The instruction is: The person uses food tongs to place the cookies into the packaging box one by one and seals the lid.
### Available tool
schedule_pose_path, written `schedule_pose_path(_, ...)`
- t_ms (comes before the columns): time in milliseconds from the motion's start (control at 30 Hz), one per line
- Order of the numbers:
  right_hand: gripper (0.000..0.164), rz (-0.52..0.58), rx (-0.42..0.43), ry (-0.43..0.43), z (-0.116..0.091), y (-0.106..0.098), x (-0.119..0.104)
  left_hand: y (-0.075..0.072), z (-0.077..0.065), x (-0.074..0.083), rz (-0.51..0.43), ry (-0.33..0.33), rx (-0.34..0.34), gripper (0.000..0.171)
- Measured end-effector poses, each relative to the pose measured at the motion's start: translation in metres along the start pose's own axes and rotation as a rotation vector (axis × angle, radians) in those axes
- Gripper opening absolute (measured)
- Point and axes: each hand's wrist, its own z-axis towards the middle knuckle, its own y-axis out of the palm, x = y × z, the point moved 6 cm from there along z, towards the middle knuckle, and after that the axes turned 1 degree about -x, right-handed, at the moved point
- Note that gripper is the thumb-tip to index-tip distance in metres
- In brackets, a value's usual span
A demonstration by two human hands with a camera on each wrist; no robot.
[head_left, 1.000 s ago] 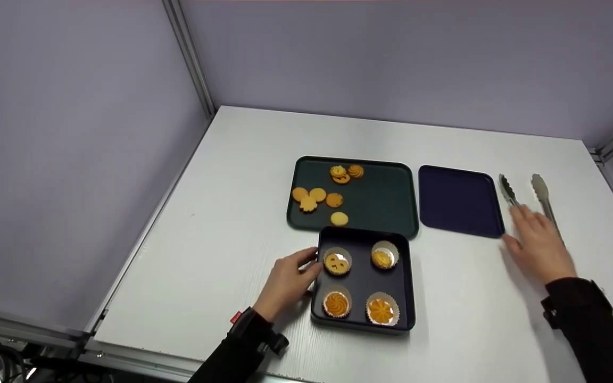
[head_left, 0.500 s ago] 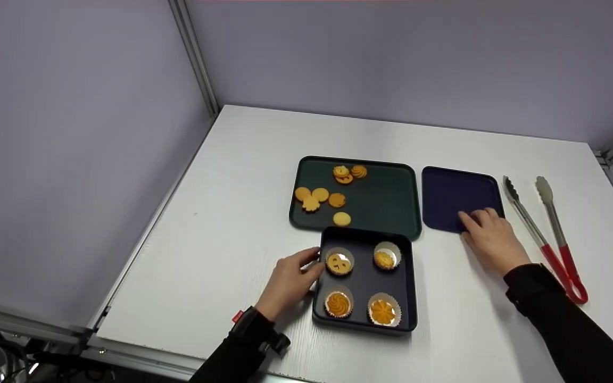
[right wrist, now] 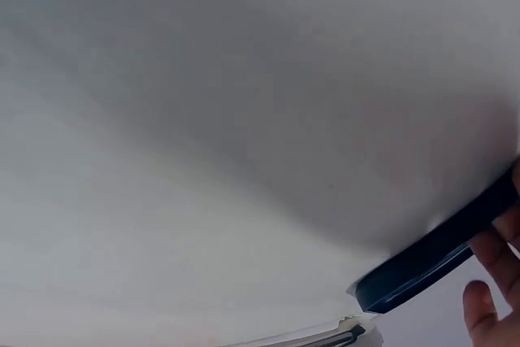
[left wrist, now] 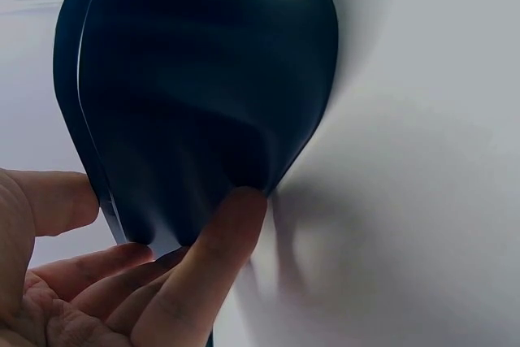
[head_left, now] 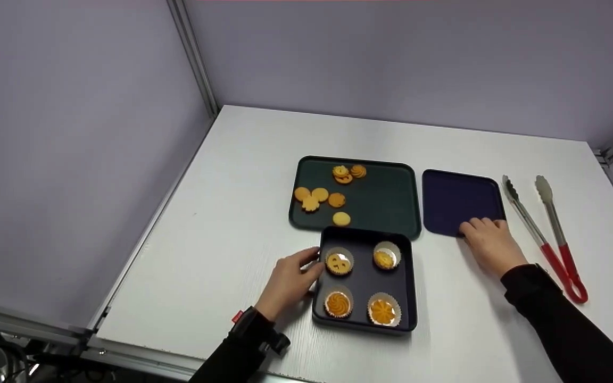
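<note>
My left hand (head_left: 291, 282) rests at the left side of a dark square box (head_left: 362, 282), thumb at the rim and fingers against the outer wall (left wrist: 195, 103). Inside stand several paper cups, each with a cookie (head_left: 382, 311). With my right hand (head_left: 490, 242) I grip the near right edge of a shallow navy square tray (head_left: 455, 197); its fingers curl over the rim, and the thumb is mostly hidden in the head view. The right wrist view catches the tray's edge (right wrist: 422, 274) with fingertips at it.
A green tray (head_left: 383, 197) behind the box carries several loose cookies (head_left: 311, 204) on its left half. Spread tongs with red handles (head_left: 554, 263) lie right of the navy tray. Purple-grey panels (head_left: 391, 64) wall in the white table (head_left: 221, 213).
My right hand has left the tongs, come left to the navy tray and taken hold of its edge. The tray has shifted slightly towards me. My left hand stays by the box.
</note>
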Motion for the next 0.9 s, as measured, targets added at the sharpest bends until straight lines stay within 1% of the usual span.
schedule_pose_path(100, 0.009, -0.019, -0.002, -0.051, 0.000, -0.003, -0.004, 0.001, 0.001, 0.000, -0.006, 0.002, -0.001, 0.046)
schedule_pose_path(200, 0.012, -0.035, 0.035, -0.098, -0.001, -0.009, -0.007, 0.002, 0.001, 0.000, -0.015, 0.002, -0.005, 0.046)
schedule_pose_path(267, 0.016, -0.029, 0.087, -0.119, -0.001, -0.016, -0.006, 0.003, 0.000, 0.000, -0.023, 0.001, -0.010, 0.045)
schedule_pose_path(333, 0.019, -0.012, 0.158, -0.135, 0.000, -0.027, -0.003, 0.003, 0.000, 0.000, -0.030, -0.006, -0.016, 0.046)
schedule_pose_path(467, 0.018, 0.043, 0.312, -0.161, 0.000, -0.057, 0.004, 0.004, 0.000, 0.000, -0.035, -0.027, -0.023, 0.047)
schedule_pose_path(567, 0.019, 0.064, 0.382, -0.157, -0.002, -0.080, 0.006, 0.004, 0.000, 0.001, -0.033, -0.034, -0.023, 0.047)
schedule_pose_path(700, 0.025, 0.073, 0.423, -0.139, -0.005, -0.108, 0.002, 0.003, 0.000, 0.002, -0.030, -0.032, -0.022, 0.047)
schedule_pose_path(800, 0.029, 0.108, 0.465, -0.129, -0.005, -0.127, -0.004, 0.003, 0.000, 0.002, -0.029, -0.027, -0.022, 0.047)
schedule_pose_path(900, 0.030, 0.164, 0.524, -0.055, -0.006, -0.146, -0.008, 0.002, 0.000, 0.002, -0.026, -0.023, -0.022, 0.046)
